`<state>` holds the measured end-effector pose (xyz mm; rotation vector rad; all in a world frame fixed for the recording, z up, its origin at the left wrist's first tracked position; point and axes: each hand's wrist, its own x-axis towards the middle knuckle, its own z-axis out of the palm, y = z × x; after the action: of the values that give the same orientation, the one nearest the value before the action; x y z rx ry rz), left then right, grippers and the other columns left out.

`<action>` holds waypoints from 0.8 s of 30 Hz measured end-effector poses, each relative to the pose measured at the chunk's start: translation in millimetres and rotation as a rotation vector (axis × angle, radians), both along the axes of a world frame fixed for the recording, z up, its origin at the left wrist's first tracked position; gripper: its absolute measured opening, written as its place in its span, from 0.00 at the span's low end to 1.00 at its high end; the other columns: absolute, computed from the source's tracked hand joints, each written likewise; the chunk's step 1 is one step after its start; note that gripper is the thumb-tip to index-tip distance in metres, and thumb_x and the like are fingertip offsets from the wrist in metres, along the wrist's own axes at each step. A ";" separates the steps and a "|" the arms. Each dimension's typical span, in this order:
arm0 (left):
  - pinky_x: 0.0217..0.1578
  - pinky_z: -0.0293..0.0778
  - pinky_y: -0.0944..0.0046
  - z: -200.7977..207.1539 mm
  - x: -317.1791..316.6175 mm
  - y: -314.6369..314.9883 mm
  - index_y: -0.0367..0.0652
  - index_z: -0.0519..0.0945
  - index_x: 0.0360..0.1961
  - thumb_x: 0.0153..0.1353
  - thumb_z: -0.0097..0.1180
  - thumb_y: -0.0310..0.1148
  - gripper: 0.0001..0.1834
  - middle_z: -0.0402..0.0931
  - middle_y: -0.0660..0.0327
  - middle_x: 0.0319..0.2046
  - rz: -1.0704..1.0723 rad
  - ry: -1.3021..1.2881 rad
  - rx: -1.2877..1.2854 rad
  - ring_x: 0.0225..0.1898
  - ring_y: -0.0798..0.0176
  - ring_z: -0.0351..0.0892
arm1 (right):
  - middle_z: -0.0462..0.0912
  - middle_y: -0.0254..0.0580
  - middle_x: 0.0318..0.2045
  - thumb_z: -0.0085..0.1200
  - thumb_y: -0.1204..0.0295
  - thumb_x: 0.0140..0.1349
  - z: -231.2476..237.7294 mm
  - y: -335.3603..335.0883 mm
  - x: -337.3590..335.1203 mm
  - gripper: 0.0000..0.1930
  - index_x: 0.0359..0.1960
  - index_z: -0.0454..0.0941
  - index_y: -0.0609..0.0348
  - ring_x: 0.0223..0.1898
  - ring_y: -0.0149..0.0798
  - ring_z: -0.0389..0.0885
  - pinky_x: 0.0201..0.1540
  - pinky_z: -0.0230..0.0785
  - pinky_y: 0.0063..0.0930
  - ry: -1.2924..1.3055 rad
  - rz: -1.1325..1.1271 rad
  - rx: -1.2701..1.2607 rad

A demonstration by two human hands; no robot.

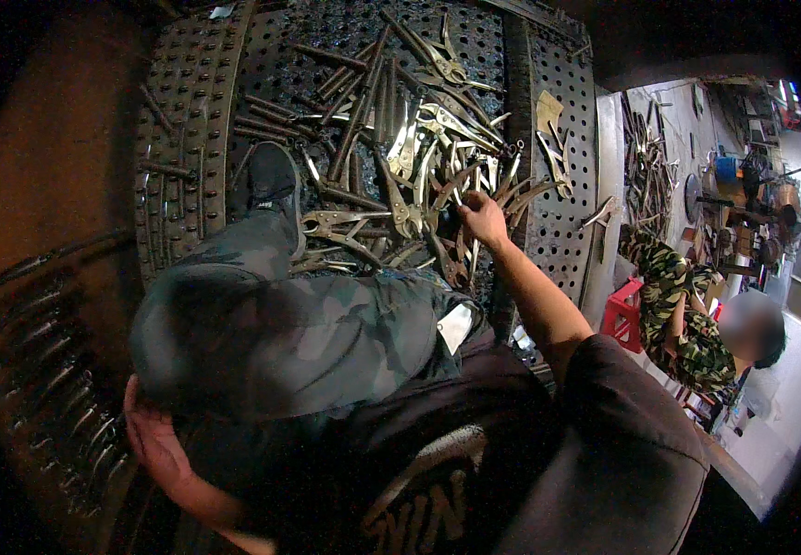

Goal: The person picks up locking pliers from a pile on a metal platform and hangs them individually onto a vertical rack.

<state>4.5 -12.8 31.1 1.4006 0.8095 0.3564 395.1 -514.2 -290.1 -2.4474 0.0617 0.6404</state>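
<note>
My right hand reaches into a heap of metal locking pliers, its fingers closed around the end of one pair; the fingertips are partly hidden among the tools. Loose dark bars or handles lie mixed with the pliers, several crossing one another. My left hand is down at the lower left, beside my bent leg in camouflage trousers. Its fingers look extended along the leg, with nothing visible in them. My dark shoe rests at the left edge of the heap.
The heap lies on a perforated metal surface. Single pliers sit on its right strip. More tools line up in shadow at lower left. On the right, a person in camouflage clothing is near a red stool.
</note>
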 end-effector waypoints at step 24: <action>0.66 0.62 0.50 2.8 -2.5 -1.9 0.39 0.62 0.72 0.77 0.43 0.46 0.30 0.66 0.51 0.68 0.114 0.095 -0.053 0.66 0.52 0.66 | 0.79 0.33 0.25 0.66 0.61 0.64 1.2 -23.3 5.3 0.16 0.34 0.80 0.65 0.25 0.29 0.71 0.31 0.66 0.29 -0.032 -0.521 0.411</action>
<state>2.0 -14.6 33.9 1.3325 0.9730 0.3556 400.4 -537.5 -289.0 -1.9295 0.4875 0.3375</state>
